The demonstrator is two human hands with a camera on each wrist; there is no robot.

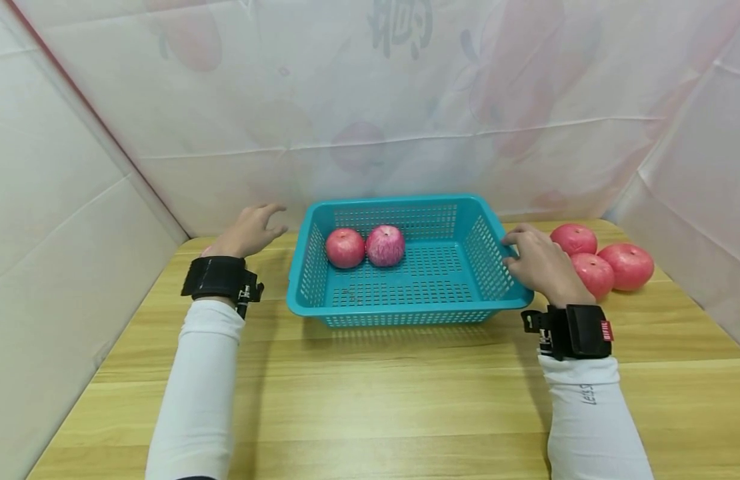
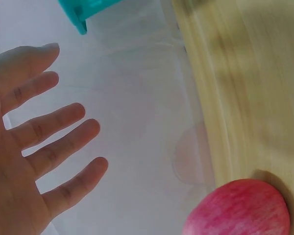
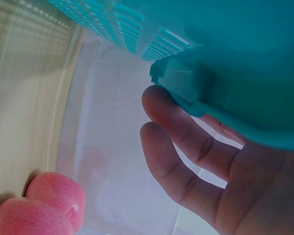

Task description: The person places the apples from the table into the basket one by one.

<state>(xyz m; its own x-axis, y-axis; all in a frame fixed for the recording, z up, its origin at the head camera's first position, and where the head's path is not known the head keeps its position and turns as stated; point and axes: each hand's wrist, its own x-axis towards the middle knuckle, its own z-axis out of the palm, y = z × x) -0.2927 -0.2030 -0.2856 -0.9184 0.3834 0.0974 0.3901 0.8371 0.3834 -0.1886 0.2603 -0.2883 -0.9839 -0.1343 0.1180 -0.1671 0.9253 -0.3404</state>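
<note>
A teal plastic basket (image 1: 400, 319) with slotted walls holds two apples, a red one (image 1: 345, 248) and a streaked pinkish one (image 1: 385, 245), side by side in its left half. At its right end, my right hand (image 1: 544, 263) grips the rim. The right wrist view shows fingers (image 3: 161, 152) bent up under that rim (image 3: 264, 139); the thumb is hidden there. My left hand (image 1: 247, 232) hangs to the left of the basket, apart from it, with fingers spread and nothing held. An apple (image 2: 242, 208) lies on the table near the left wrist, mostly hidden by it in the head view.
To the right of my right hand, three red apples (image 1: 627, 267) sit close together on the wooden table (image 1: 394, 400). A printed pale cloth (image 1: 226, 120) hangs along the table's back edge, with pale cloth walls on both sides.
</note>
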